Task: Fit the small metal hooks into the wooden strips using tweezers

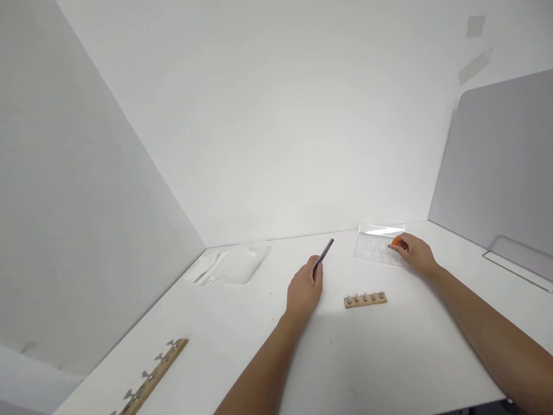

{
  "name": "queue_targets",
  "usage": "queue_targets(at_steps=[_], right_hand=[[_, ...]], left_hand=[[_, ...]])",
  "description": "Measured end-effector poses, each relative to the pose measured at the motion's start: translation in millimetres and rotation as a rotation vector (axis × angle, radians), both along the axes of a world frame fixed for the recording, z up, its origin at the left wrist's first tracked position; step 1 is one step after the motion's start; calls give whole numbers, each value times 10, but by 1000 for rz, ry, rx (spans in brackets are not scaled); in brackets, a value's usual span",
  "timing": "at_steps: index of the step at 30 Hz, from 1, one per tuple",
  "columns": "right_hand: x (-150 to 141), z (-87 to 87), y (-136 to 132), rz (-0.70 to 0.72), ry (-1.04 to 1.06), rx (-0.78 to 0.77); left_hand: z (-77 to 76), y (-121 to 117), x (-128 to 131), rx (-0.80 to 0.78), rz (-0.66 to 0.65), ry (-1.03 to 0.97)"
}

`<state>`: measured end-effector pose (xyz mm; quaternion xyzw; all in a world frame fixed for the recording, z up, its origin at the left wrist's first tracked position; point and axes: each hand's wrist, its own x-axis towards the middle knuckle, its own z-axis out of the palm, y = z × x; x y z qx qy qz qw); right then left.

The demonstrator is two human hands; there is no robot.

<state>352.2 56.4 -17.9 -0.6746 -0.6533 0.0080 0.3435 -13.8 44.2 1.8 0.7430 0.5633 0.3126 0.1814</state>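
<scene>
Orange in the right hand (pixel 415 253): a small object (pixel 397 240), narrowly pinched near the right edge of a clear tray (pixel 370 254); contact with the tray hard to tell. Dark and slim in the left hand (pixel 305 287): a bar-like object (pixel 324 255), gripped, tilted up and away. On the white counter (pixel 242 328), between the hands but nearer, a wooden strip (pixel 369 302) with five metal fittings (pixel 365 297). At lower left, a second strip (pixel 158 376) with metal knobs (pixel 147 374). Farther back, clear packaging (pixel 242 265).

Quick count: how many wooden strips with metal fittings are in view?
2. One strip lies right of centre on the white table; the other strip is at lower left, partly out of frame.
</scene>
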Motion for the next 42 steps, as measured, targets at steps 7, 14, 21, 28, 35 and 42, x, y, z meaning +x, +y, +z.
queue_targets(at_steps=[7,14,21,28,35,42], right_hand=[[8,-10,10,-30,18,17],[9,9,-14,-55,29,45],[16,16,-11,-87,33,83],[36,4,-10,-80,28,117],[49,19,-21,-56,-2,125],[77,16,-14,-85,-18,136]], left_hand=[[-6,-1,-2,6,-5,-4],[9,-6,0,-5,-1,-8],[13,-14,1,-14,-4,-12],[23,-12,3,-15,-2,3],[7,-10,6,6,4,-3],[11,-11,6,-1,8,10]])
